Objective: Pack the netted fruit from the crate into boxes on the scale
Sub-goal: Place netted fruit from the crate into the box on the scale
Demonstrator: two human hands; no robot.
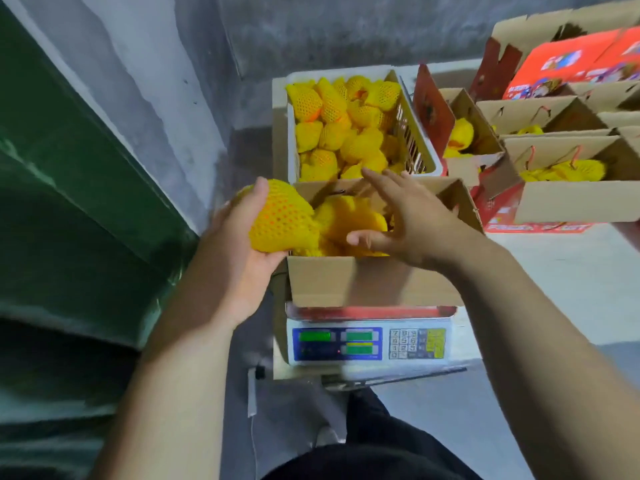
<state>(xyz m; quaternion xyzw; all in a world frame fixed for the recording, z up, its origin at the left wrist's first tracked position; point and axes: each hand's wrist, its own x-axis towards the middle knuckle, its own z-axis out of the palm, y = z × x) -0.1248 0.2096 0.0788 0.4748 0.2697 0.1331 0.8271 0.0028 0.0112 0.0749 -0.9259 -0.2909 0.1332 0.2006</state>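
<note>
Yellow foam netting wraps every fruit here. Left hand [239, 251] holds one netted fruit [282, 218] at the left edge of the open cardboard box [374, 282], grip clamped on it: thumb over the top, palm under. Right hand [412, 223] hovers over the box opening, fingers spread and straight, grip apart, holding nothing. More netted fruit [349, 223] lie inside the box, partly hidden by the right hand. Box sits on a digital scale [370, 342] with green displays and a keypad at 6 o'clock of the box; digits too blurred to read. White crate [420, 147] at 12 o'clock of the box, just beyond it, heaped with netted fruit [339, 126]. At 2 o'clock, several other open cardboard boxes [568, 199] with red printed sides stand on the pale worktop [561, 282], some with yellow netted fruit inside. Red printed carton [571, 64] at far 1 o'clock. Green sheet [69, 188] at 9 o'clock against a grey concrete wall [166, 98]. Dark trousers at the bottom edge. Motion blur across the frame.
</note>
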